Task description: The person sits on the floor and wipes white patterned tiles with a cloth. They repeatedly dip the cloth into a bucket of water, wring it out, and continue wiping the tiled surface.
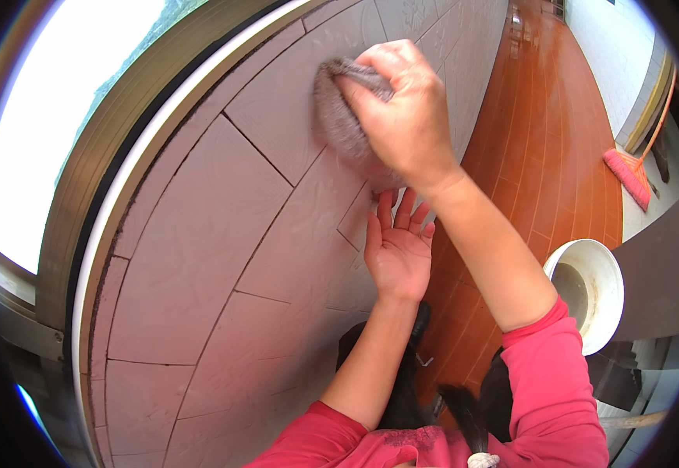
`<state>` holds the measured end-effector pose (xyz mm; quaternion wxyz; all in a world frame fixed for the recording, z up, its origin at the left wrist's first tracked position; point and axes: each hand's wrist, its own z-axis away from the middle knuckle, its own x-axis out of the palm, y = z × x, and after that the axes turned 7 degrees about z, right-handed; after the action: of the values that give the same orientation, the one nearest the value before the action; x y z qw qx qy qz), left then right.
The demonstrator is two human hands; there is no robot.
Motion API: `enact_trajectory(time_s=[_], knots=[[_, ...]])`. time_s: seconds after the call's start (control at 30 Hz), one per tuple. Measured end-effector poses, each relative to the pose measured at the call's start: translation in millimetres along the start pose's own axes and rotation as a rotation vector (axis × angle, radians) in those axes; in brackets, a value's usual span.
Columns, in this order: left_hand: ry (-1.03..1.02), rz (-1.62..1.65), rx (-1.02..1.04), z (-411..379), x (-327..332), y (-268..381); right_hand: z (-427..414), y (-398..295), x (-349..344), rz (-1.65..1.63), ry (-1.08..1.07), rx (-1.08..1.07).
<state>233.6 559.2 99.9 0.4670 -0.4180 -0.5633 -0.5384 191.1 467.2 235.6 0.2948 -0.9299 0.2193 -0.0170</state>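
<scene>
A grey-brown cloth (339,114) is bunched in my right hand (412,111) and lies against the tiled wall (216,187). My left hand (401,251) is below it, palm up with the fingers spread, close to the wall. Its fingertips reach the lower end of the cloth; whether they touch it I cannot tell. The tiles are pale with dark joint lines, and a metal-framed window (99,134) borders them on the left.
A white bucket (602,292) with murky liquid stands at the right, by my right elbow. Beyond it a broom with pink bristles (629,178) rests at the edge of the reddish-brown tiled floor (550,146). My feet are beside the wall.
</scene>
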Motion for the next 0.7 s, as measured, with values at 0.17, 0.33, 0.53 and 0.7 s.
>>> enact_trajectory(time_s=[0.17,0.33,0.53,0.7], knots=[[-0.015,-0.009,-0.029,-1.2,6.2,-10.3,-25.2,40.4,2.8,-0.026,0.022,0.287],[0.039,-0.008,-0.006,-8.4,-18.9,-11.3,36.7,-10.5,6.4,0.034,0.069,-0.126],[-0.018,0.103,-0.085,-0.1,-43.3,-0.9,73.7,-36.6,5.5,-0.079,-0.034,-0.227],[0.261,0.061,-0.001,-4.1,1.2,-14.2,31.1,28.6,-5.3,0.013,0.049,0.191]])
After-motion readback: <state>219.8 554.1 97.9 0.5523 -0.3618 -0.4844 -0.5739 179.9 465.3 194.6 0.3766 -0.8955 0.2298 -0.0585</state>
